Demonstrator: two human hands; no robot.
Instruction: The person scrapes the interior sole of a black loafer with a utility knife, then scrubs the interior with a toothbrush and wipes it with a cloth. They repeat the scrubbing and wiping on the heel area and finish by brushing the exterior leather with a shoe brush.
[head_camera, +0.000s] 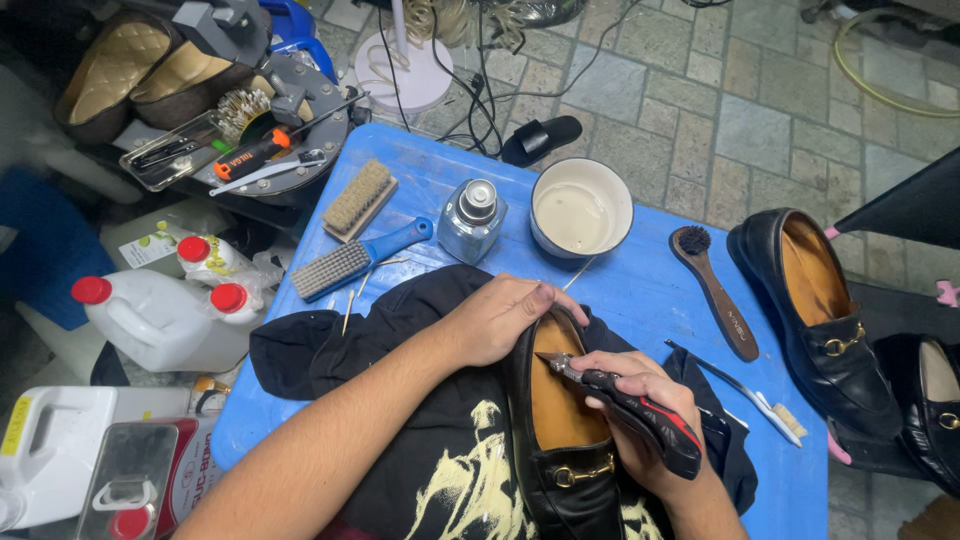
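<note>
Hands grip loafer (560, 440) and utility knife (640, 405); white bowl (582, 180) holds cloudy liquid (572, 216) near glass bottle (470, 222).

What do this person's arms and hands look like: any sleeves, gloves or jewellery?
Both forearms are bare up to the frame edge, with no sleeves in view. The left hand and right hand wear no gloves, and no rings, watch or bracelets show. Fingernails look short and unpainted.
</note>
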